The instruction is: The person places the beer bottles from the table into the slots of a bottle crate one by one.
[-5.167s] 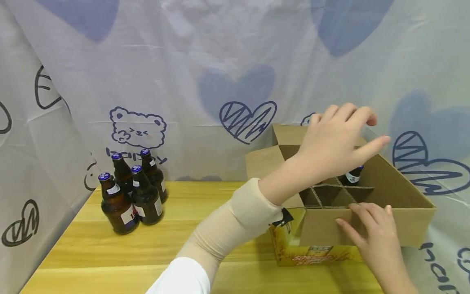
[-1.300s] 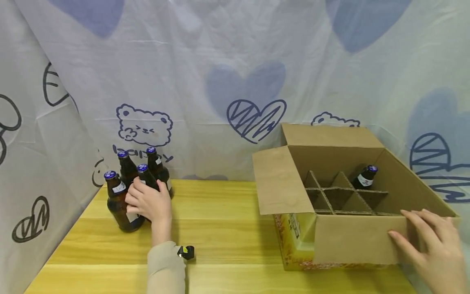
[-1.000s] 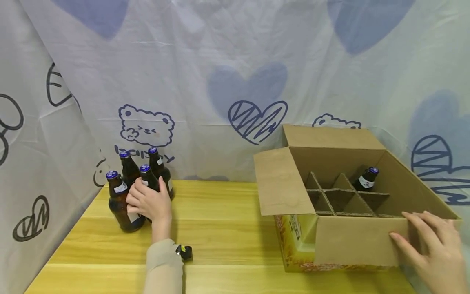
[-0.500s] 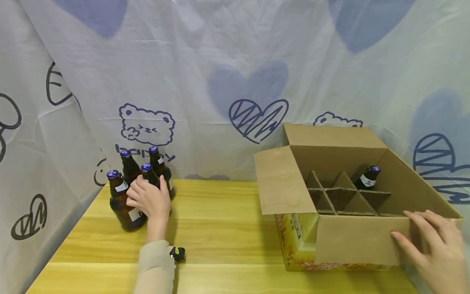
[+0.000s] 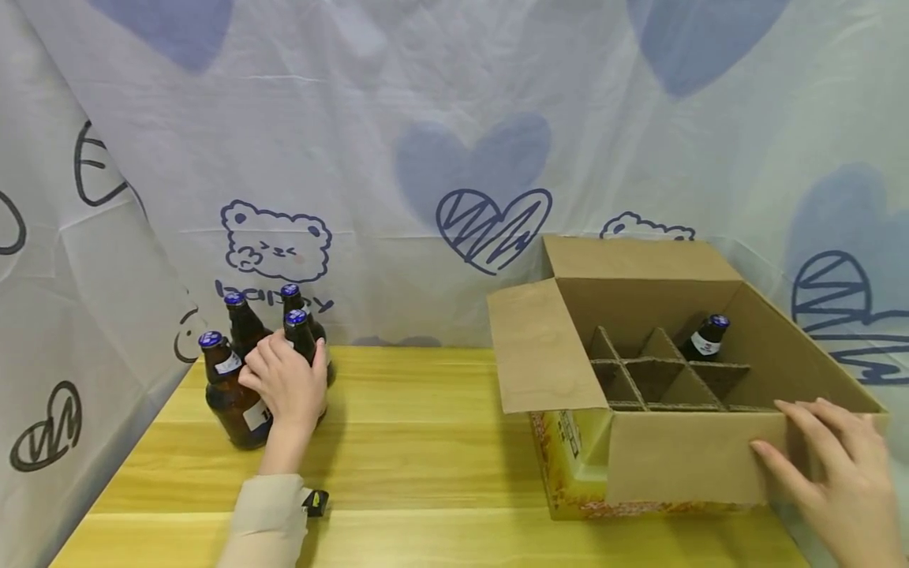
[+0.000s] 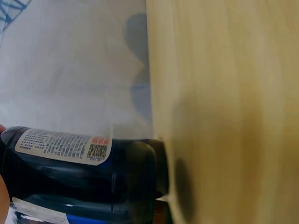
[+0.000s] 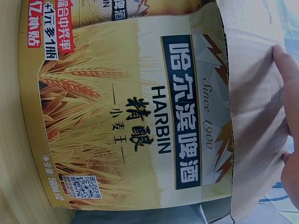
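My left hand (image 5: 284, 383) is wrapped round a dark beer bottle (image 5: 301, 338) at the right front of a small bottle group. In the left wrist view this bottle (image 6: 84, 179) shows its white back label; whether its base touches the table is unclear. Beside it stand a brown bottle (image 5: 234, 394) and two more blue-capped bottles behind, partly hidden. At the right, my right hand (image 5: 838, 473) holds the front rim of an open cardboard beer box (image 5: 809, 363), fingers over the edge and thumb against the folded-down front flap (image 5: 682, 457).
Cardboard dividers (image 5: 660, 367) split the box into cells. One capped bottle (image 5: 706, 339) stands in a rear cell. The box's left flap (image 5: 547, 347) sticks out over the wooden table (image 5: 419, 442). A printed cloth (image 5: 369, 158) hangs behind.
The left hand has gone from above the box to the bottle group and gripped a bottle. That bottle has just shifted slightly right, away from the brown one. The right hand stays on the rim.
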Motion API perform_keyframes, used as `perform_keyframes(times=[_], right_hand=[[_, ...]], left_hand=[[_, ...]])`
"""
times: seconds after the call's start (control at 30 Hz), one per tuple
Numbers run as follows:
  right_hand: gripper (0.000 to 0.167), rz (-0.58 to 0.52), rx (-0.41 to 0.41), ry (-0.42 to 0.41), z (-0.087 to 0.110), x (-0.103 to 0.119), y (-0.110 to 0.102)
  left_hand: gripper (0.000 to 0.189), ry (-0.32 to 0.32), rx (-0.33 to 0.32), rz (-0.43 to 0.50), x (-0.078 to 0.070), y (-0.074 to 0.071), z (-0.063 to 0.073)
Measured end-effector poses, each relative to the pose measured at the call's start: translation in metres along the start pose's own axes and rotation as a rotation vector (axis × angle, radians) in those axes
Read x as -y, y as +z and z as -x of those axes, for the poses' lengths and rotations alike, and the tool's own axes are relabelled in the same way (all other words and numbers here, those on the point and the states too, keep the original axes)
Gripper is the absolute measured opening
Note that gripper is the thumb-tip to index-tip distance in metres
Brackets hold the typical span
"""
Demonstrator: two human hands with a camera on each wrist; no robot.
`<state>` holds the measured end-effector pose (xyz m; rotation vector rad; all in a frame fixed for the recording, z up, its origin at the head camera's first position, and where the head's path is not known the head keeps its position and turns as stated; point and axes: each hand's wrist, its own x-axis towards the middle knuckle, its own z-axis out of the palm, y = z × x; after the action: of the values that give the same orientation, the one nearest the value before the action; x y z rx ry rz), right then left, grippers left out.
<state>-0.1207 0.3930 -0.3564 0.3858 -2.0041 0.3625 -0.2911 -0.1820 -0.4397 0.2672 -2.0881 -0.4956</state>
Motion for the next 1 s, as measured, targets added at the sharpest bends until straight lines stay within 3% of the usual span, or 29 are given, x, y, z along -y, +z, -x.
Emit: perform_keyframes(times=[0.33,0.57,0.67,1.0], right_hand=[[0.076,0.010,0.008,0.000,0.001,-0.006,0.000],[0.076,0.007,0.011,0.006,0.003,-0.006,0.000],[0.076,0.001,-0.005,0.004,0.003,-0.004,-0.001],[0.076,0.007,0.002,-0.001,0.003,-0.005,0.001]], left_hand=[[0.063,0.206,0.071,0.057,-0.023,-0.022,-0.021],[0.080,0.431,0.089,-0.004,-0.044,-0.035,-0.040],[0.079,0.514,0.094,-0.012,-0.055,-0.041,-0.048],[0.069,0.659,0.119,-0.040,-0.084,-0.061,-0.070]])
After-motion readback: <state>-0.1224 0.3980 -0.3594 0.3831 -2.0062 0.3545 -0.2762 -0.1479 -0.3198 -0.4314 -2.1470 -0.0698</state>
